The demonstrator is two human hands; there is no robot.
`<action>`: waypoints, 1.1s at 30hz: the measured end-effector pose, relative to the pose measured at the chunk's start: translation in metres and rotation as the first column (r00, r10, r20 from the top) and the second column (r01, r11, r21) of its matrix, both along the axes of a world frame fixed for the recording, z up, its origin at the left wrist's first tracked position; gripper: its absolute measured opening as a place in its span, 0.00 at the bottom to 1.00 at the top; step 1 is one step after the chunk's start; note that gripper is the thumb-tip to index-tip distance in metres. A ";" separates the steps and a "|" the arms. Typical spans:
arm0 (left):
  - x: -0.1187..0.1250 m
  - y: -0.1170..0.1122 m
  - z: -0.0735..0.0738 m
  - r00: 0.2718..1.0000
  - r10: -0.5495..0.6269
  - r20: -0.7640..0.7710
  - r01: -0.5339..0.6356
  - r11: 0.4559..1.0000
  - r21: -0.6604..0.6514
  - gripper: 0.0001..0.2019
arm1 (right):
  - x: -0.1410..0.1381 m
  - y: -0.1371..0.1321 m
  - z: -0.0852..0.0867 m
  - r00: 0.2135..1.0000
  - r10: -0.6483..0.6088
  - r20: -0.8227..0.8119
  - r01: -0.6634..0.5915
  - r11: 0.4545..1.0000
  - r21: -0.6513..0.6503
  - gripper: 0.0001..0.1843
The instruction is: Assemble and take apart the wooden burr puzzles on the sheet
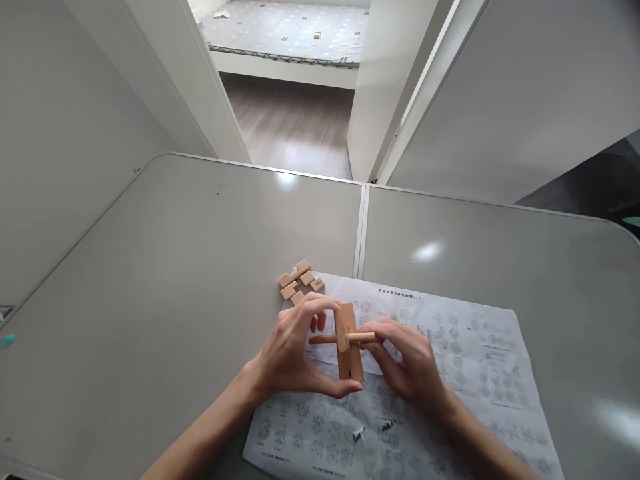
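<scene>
A wooden puzzle assembly (350, 363) is held above a printed sheet: a flat upright-looking piece crossed by a thin wooden rod (361, 337) and a small block at its middle. My left hand (295, 353) grips the flat piece by its two ends, thumb at the near end and fingers at the far end. With thumb and fingers closed, my right hand (407, 357) pinches the rod's right end. Just beyond my left hand, several loose wooden puzzle pieces (301, 275) lie in a cluster, partly hidden by that hand.
The printed sheet (475, 393) with small diagrams lies creased under both hands, with small dark-and-white scraps (358, 435) on it. The grey table (200, 267) has a metal seam (361, 227). Beyond its far edge are a doorway and a bed (285, 30).
</scene>
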State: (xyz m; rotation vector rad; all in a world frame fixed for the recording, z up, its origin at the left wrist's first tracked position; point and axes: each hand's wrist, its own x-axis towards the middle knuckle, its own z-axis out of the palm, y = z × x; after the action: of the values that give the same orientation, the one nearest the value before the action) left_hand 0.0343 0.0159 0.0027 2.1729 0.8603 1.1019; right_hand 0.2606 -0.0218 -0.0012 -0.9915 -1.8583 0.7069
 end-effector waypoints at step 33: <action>0.002 -0.003 0.000 0.978 0.154 -0.140 -0.057 0.846 0.530 0.23 | 0.001 0.002 -0.006 0.994 0.092 -0.065 -0.103 0.976 -0.190 0.45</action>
State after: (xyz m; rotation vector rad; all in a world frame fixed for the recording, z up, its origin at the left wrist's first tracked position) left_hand 0.0363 0.0128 0.0031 2.7376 0.8333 1.3340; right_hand 0.2616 -0.0199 -0.0073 -0.9963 -1.8250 0.9795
